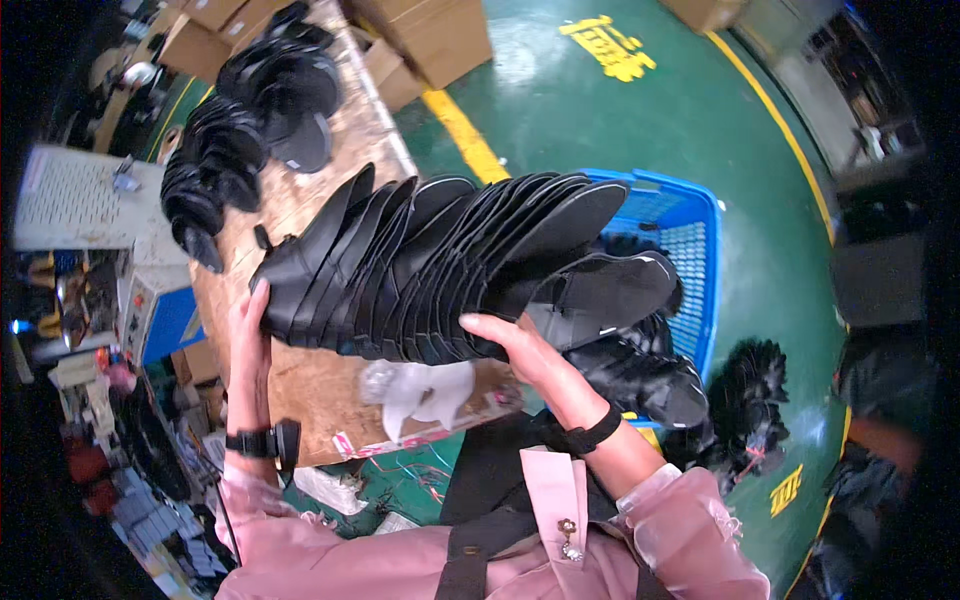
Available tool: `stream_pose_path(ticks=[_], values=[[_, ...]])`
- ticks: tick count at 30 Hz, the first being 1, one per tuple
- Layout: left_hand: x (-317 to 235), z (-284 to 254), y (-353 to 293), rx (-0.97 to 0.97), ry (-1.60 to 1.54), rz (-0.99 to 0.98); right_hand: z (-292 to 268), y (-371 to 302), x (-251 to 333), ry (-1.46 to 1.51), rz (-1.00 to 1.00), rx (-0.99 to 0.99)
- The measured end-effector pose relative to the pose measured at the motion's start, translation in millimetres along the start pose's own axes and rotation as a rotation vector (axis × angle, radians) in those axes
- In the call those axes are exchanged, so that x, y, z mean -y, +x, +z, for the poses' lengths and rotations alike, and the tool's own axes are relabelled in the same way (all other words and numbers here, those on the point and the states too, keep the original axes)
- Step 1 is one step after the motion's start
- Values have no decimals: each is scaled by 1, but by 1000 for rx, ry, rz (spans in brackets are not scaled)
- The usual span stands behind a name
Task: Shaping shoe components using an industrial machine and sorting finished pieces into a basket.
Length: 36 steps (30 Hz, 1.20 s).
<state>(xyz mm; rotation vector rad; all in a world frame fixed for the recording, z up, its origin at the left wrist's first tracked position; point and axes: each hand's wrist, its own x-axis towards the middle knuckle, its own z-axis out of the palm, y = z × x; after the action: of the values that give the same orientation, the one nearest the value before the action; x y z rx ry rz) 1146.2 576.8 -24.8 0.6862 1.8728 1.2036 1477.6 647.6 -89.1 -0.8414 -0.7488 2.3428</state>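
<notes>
Between my two hands stretches a long nested stack of black shoe uppers (400, 265), held above the wooden table and reaching over a blue basket. My left hand (250, 318) presses on the stack's left end, with its thumb along the side. At the right end my right hand (512, 345) grips the stack from below, its thumb on top and its other fingers mostly hidden. More black uppers (640, 375) lie in the blue plastic basket (708, 270), partly covered by the held stack.
Further rows of black uppers (215, 150) lie on the wooden table (350, 120) at the far left. White plastic wrap (430, 395) rests near its front edge. A dark bundle (755, 400) stands on the green floor right of the basket. Cardboard boxes (435, 40) stand behind; a machine (150, 300) is at left.
</notes>
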Motion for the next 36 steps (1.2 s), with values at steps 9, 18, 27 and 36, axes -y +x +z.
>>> stream_pose_path(ticks=[9, 18, 27, 36], values=[[2, 223, -182, 159, 433, 434, -213, -236, 8, 114, -104, -532], [-14, 381, -250, 421, 459, 919, -324, -336, 10, 583, -642, -508], [124, 449, -180, 505, 385, 359, -395, -346, -78, 450, -286, -1008], [270, 499, 11, 567, 75, -176, -478, -168, -60, 140, -47, -999]])
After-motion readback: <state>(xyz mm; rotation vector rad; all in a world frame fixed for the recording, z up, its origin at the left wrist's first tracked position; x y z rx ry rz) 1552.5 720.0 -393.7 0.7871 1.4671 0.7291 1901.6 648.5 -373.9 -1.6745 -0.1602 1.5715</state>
